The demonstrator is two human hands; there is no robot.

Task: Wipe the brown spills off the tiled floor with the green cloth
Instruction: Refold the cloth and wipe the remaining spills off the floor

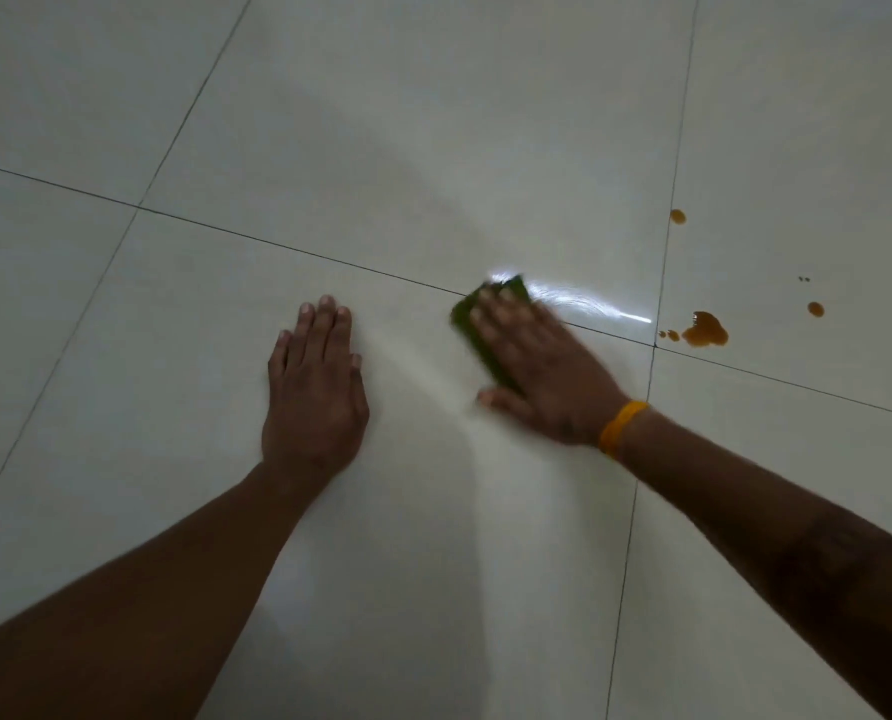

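Observation:
My right hand (534, 368) lies flat on the green cloth (468, 324) and presses it to the pale tiled floor (433, 148); the hand is blurred and only the cloth's left and far edges show past the fingers. A wet shiny streak (584, 304) runs right from the cloth. Further right sits the largest brown spill (704, 331), with tiny drops beside it (670, 334), a small drop (815, 308) to its right and another (677, 216) higher up on a grout line. My left hand (316, 387) rests palm down on the floor, left of the cloth, holding nothing.
Dark grout lines (298, 249) cross the floor between large glossy tiles. Two tiny dark specks (803, 279) lie above the right-hand drop. A yellow band (621, 424) circles my right wrist.

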